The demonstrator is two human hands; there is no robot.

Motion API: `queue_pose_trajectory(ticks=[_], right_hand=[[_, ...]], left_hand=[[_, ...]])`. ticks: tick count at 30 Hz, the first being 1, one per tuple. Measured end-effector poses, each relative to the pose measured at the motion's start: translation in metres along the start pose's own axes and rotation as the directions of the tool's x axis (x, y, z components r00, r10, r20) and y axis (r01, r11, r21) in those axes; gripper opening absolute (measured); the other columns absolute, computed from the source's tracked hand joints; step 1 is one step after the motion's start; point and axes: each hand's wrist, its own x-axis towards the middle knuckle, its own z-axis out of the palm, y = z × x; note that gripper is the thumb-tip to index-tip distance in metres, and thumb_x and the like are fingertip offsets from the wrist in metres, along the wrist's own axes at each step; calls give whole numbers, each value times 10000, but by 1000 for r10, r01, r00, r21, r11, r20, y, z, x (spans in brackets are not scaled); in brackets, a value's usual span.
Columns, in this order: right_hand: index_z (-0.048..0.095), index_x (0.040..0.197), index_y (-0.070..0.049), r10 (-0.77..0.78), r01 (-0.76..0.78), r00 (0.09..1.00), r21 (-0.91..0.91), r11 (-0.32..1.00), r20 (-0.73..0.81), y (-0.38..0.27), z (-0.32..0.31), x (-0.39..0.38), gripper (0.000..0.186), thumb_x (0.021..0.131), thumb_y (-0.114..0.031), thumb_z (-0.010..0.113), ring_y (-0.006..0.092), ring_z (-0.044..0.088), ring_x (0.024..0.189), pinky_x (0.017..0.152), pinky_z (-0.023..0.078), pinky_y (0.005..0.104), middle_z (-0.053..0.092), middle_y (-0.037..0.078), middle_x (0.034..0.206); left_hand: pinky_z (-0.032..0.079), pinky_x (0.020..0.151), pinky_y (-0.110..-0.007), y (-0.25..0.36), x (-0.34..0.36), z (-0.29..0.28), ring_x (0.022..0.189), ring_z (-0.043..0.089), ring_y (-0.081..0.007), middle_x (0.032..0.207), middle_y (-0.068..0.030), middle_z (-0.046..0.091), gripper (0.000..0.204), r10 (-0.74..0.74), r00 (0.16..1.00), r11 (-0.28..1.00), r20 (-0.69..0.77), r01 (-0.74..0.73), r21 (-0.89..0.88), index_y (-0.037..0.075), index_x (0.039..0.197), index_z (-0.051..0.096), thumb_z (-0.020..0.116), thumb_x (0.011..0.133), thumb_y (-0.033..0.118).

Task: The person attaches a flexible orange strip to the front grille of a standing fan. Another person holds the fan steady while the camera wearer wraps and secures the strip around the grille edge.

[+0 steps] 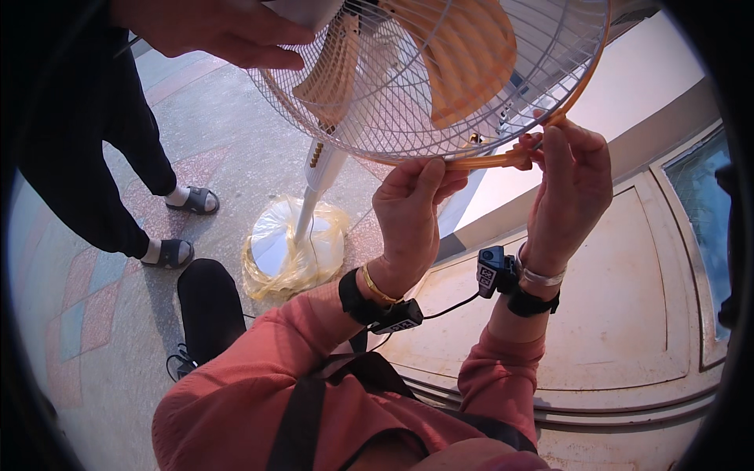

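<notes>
A pedestal fan fills the top of the head view, with a wire grille (369, 140) around its orange blades (473, 59). An orange rim band (487, 163) runs along the grille's lower edge, and its ends appear to part near my right hand. My left hand (408, 216) is closed, pinching the band between thumb and fingers at the bottom of the grille. To its right, my right hand (571, 184) pinches the band near its end, where a small fastening piece shows. The fingertips partly hide that joint.
Another person's hand (228, 31) reaches over the fan's upper left; that person's dark trousers (75, 169) and sandals are at left. The white pole (308, 206) rises from a base in yellowish plastic wrap (330, 255). A beige panel (597, 314) stands at right. A cable links my wrist devices.
</notes>
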Motion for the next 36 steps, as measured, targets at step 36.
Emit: queue_pose_trajectory(ticks=[36], right_hand=[[510, 1024, 11, 139, -144, 982, -32, 989, -131, -23, 27, -3, 135, 929, -73, 557, 219, 701, 767, 518, 576, 239, 643, 138, 948]], left_hand=[[580, 801, -296, 9, -2, 10, 824, 684, -198, 910, -129, 670, 77, -21, 999, 999, -37, 20, -27, -23, 948, 613, 607, 887, 25]])
